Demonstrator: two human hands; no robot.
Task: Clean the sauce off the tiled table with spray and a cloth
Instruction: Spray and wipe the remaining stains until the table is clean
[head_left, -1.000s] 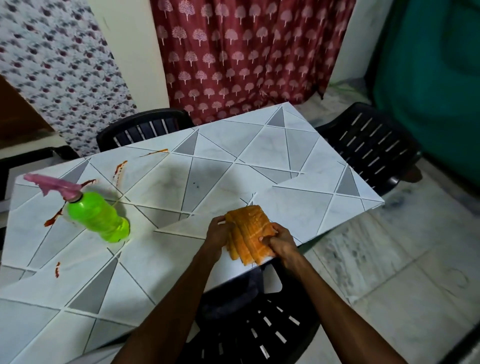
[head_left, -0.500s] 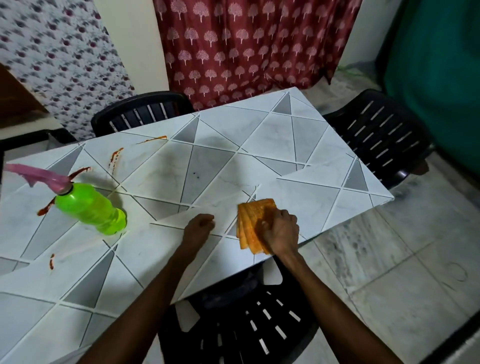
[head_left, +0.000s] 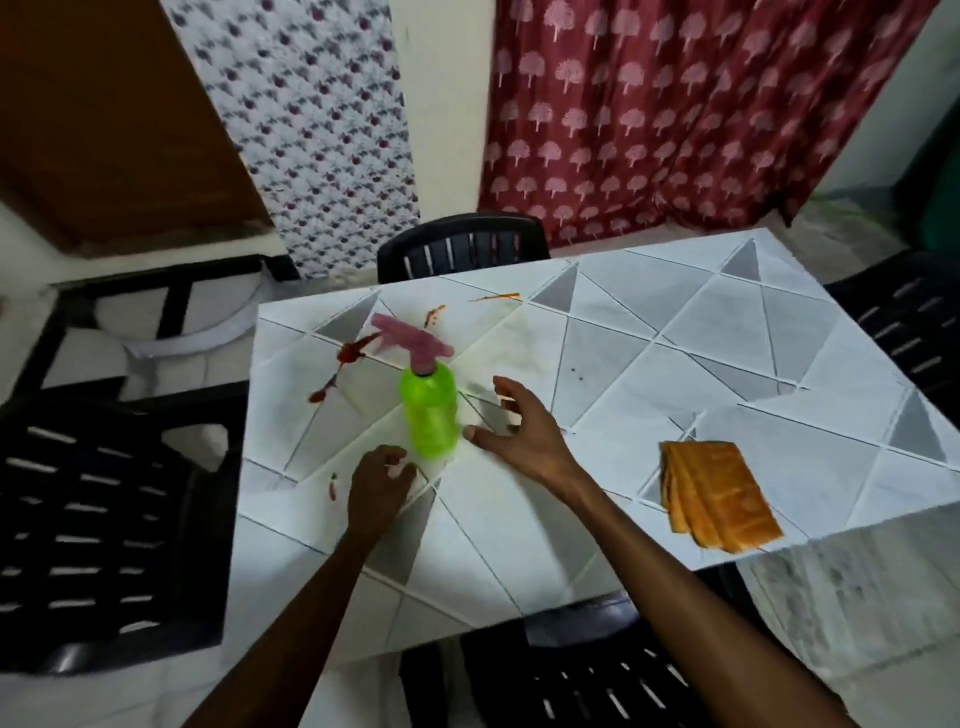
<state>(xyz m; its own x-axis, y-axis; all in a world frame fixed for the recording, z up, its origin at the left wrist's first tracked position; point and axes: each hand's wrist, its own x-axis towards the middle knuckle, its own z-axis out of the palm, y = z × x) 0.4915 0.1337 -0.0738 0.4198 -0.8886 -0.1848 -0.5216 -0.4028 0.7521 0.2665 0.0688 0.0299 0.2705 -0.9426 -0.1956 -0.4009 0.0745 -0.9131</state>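
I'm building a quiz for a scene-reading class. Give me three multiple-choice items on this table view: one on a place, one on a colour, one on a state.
1. Where does the folded orange cloth lie?
A. Near the table's front right edge
B. Under the bottle
C. On a chair

2. What colour is the spray bottle body?
A. Blue
B. Bright green
C. White

3. What is the right hand doing?
A. Gripping the cloth
B. Open, fingers spread beside the bottle
C. Resting on a chair

Answers:
1. A, the cloth sits alone by the tiled table edge, apart from both hands.
2. B, green body with a pink trigger head.
3. B, the fingers are spread and nothing is in the palm; the left hand also holds nothing.
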